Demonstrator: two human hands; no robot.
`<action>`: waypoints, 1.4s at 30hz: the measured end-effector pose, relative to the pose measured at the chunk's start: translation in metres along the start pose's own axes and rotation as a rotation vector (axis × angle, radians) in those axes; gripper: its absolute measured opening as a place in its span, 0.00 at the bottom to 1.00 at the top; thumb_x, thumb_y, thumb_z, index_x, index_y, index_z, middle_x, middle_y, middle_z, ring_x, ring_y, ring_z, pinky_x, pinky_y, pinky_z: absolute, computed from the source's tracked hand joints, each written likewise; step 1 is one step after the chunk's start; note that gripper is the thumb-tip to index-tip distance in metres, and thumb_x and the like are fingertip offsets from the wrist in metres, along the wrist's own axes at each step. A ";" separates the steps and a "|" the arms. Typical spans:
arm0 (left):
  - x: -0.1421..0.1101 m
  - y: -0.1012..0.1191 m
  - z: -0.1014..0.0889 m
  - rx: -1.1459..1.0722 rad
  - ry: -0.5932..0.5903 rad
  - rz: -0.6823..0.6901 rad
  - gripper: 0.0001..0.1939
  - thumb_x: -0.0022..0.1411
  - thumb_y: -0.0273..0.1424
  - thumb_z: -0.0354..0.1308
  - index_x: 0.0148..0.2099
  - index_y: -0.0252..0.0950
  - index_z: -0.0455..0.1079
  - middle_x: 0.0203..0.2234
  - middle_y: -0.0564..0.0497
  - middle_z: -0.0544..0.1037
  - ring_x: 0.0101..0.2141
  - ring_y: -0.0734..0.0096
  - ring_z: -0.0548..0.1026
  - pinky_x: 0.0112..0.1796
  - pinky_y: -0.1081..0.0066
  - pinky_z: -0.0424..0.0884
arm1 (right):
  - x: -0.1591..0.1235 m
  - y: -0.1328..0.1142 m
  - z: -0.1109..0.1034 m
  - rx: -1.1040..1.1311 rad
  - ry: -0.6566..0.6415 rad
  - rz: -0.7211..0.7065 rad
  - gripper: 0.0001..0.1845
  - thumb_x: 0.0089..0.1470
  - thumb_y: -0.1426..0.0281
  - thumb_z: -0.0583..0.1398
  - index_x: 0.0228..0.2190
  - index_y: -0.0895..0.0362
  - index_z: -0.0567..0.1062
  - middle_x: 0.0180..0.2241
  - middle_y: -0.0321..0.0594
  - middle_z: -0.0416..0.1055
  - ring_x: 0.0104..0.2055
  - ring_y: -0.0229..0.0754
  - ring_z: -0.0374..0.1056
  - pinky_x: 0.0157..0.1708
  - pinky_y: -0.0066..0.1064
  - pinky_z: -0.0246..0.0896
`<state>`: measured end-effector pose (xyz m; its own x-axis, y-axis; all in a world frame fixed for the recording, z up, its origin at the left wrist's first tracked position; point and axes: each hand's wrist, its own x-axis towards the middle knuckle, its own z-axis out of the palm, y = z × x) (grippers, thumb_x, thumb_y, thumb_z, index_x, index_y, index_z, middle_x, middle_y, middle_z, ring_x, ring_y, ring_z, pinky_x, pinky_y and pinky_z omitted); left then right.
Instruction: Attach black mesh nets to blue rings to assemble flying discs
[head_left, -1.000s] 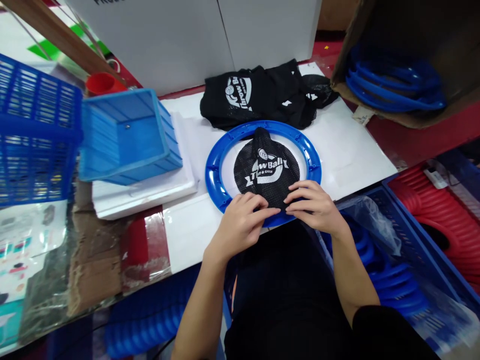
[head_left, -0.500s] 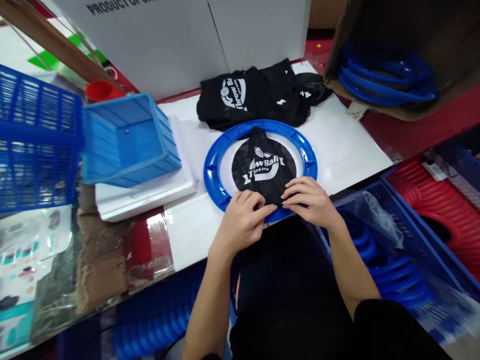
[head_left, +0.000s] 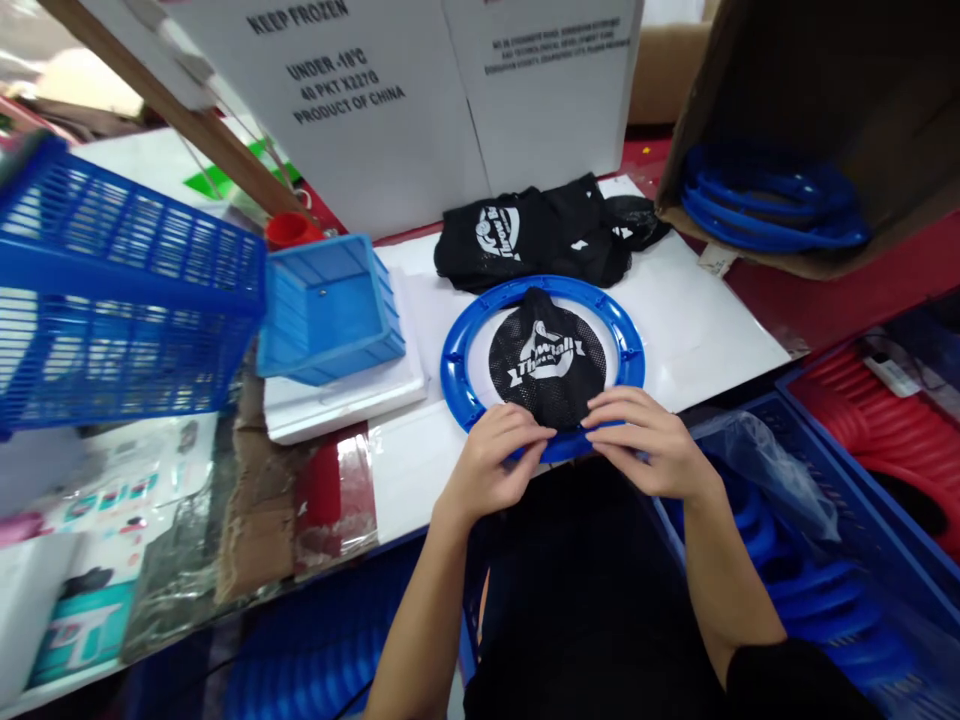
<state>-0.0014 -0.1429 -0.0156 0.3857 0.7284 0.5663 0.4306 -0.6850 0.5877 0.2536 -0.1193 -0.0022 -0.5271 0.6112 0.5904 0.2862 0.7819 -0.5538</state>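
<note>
A blue plastic ring [head_left: 455,375] lies on the white work surface in front of me. Inside it is a round black mesh net [head_left: 589,375] with white "Throw Ball" lettering, its middle folded up. At the near edge of the net, my left hand [head_left: 499,458] pinches the mesh between thumb and forefinger, over the ring. Just right of it, my right hand [head_left: 651,440] holds the same edge with its fingertips, the other fingers loosely bent. Fingers partly hide the near side of the ring. Behind the ring lies a pile of black printed nets [head_left: 536,235].
A light blue bin [head_left: 330,350] stands on a white foam slab [head_left: 349,405], beside a blue basket [head_left: 127,290]. White cartons [head_left: 405,150] rise at the back. More blue rings [head_left: 772,210] sit in a cardboard box [head_left: 814,262]. Crates with blue and red rings [head_left: 874,430] stand low right.
My view has tilted up and swung left, so the scene sits lower and further right. Both hands stay at the net's near edge; my left thumb has drawn back from along the rim.
</note>
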 end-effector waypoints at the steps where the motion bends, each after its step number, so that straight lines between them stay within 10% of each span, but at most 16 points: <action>1: 0.002 0.000 -0.003 -0.006 0.066 -0.036 0.09 0.73 0.24 0.56 0.49 0.38 0.77 0.34 0.48 0.81 0.36 0.65 0.78 0.39 0.63 0.73 | 0.004 0.001 -0.001 0.012 0.011 -0.005 0.12 0.65 0.77 0.62 0.45 0.52 0.81 0.45 0.44 0.81 0.54 0.51 0.75 0.55 0.53 0.74; 4: 0.012 -0.008 -0.009 0.244 0.178 -0.192 0.09 0.75 0.30 0.56 0.48 0.38 0.78 0.35 0.46 0.82 0.36 0.63 0.79 0.39 0.63 0.74 | 0.023 0.013 0.004 -0.129 -0.125 0.011 0.11 0.67 0.74 0.61 0.48 0.53 0.81 0.49 0.48 0.79 0.55 0.53 0.73 0.54 0.53 0.73; 10: 0.031 -0.047 -0.007 0.894 0.006 -0.396 0.17 0.72 0.44 0.60 0.40 0.34 0.77 0.35 0.37 0.78 0.38 0.47 0.75 0.34 0.61 0.67 | 0.049 -0.002 0.026 -0.527 -0.560 0.181 0.10 0.69 0.74 0.58 0.38 0.59 0.79 0.39 0.46 0.77 0.40 0.46 0.74 0.39 0.36 0.69; 13: 0.033 -0.056 -0.007 0.889 -0.158 -0.312 0.14 0.72 0.41 0.61 0.45 0.34 0.77 0.38 0.38 0.79 0.39 0.49 0.74 0.35 0.61 0.66 | 0.048 -0.037 0.032 -0.598 -0.719 0.226 0.07 0.66 0.78 0.59 0.37 0.58 0.78 0.37 0.43 0.77 0.36 0.44 0.74 0.32 0.34 0.64; 17: 0.043 -0.062 -0.017 0.612 -0.387 -0.118 0.06 0.70 0.35 0.64 0.47 0.39 0.77 0.41 0.45 0.81 0.41 0.56 0.75 0.39 0.62 0.66 | 0.053 -0.068 0.037 -0.476 -0.923 -0.086 0.04 0.60 0.76 0.63 0.39 0.60 0.78 0.36 0.44 0.77 0.34 0.46 0.74 0.29 0.36 0.61; 22: 0.066 -0.078 -0.028 0.269 -0.494 -0.111 0.03 0.66 0.26 0.64 0.39 0.39 0.78 0.36 0.50 0.83 0.39 0.59 0.77 0.41 0.64 0.69 | 0.097 -0.023 0.029 -0.440 -0.794 -0.120 0.09 0.68 0.71 0.59 0.38 0.59 0.80 0.35 0.45 0.78 0.36 0.47 0.71 0.31 0.34 0.59; 29: 0.058 -0.089 -0.030 -0.077 -0.064 -0.362 0.02 0.62 0.29 0.67 0.35 0.38 0.78 0.30 0.52 0.84 0.33 0.65 0.80 0.38 0.68 0.74 | 0.149 0.087 0.027 -0.121 -0.711 -0.002 0.08 0.68 0.71 0.62 0.45 0.60 0.81 0.38 0.42 0.76 0.42 0.43 0.72 0.45 0.33 0.68; 36: 0.060 -0.085 -0.038 -0.191 -0.021 -0.536 0.06 0.61 0.32 0.66 0.41 0.38 0.80 0.32 0.52 0.84 0.34 0.66 0.80 0.41 0.68 0.76 | 0.132 0.100 0.036 0.124 -0.439 -0.213 0.06 0.67 0.73 0.60 0.40 0.56 0.79 0.45 0.46 0.77 0.49 0.48 0.70 0.52 0.44 0.68; 42: 0.057 -0.091 -0.033 -0.136 0.031 -0.587 0.04 0.60 0.31 0.65 0.37 0.38 0.80 0.34 0.50 0.85 0.36 0.64 0.80 0.42 0.66 0.74 | 0.126 0.105 0.046 0.166 -0.329 -0.034 0.07 0.62 0.78 0.58 0.36 0.54 0.74 0.38 0.41 0.78 0.41 0.45 0.73 0.45 0.37 0.69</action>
<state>-0.0456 -0.0398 -0.0173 0.0904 0.9860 0.1402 0.4553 -0.1661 0.8747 0.1807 0.0345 -0.0129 -0.7709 0.4917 0.4050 0.1443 0.7540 -0.6408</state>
